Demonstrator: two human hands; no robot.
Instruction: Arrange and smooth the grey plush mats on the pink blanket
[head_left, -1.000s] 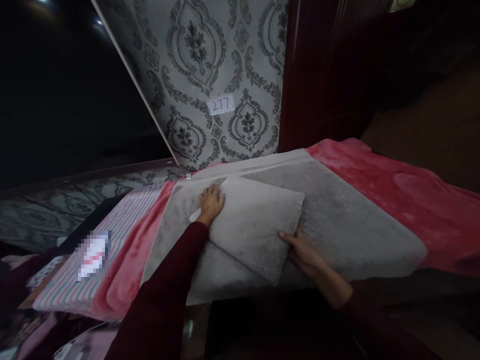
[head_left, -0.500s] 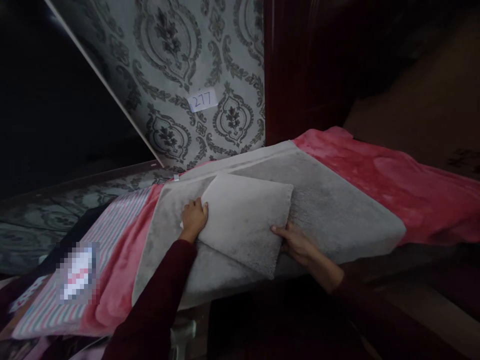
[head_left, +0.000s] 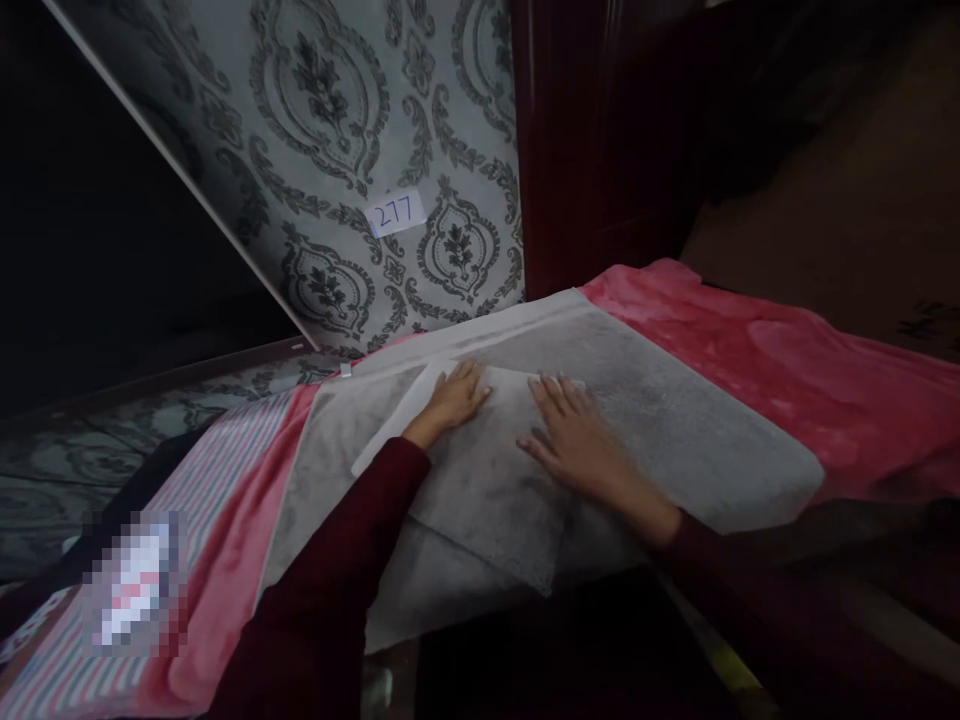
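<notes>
Item: folded grey towel (head_left: pixel 487 480), lying on top of a larger grey towel (head_left: pixel 675 430) spread flat.
Your left hand (head_left: pixel 454 395): palm down on the folded piece near its far left corner, fingers stretched flat, gripping nothing.
Your right hand (head_left: pixel 574 440): palm down beside it on the same piece, fingers spread, likewise holding nothing.
Underlay: pink blanket (head_left: pixel 787 370), showing to the right and along the left edge of the grey towel.
Left of that: striped cloth (head_left: pixel 225 460), touching the blanket.
Behind: patterned wall panel (head_left: pixel 337 150) bearing a label marked 277 (head_left: pixel 397 212); dark red curtain (head_left: pixel 592 140) to its right.
Foreground below the towels: too dark to tell what is there.
</notes>
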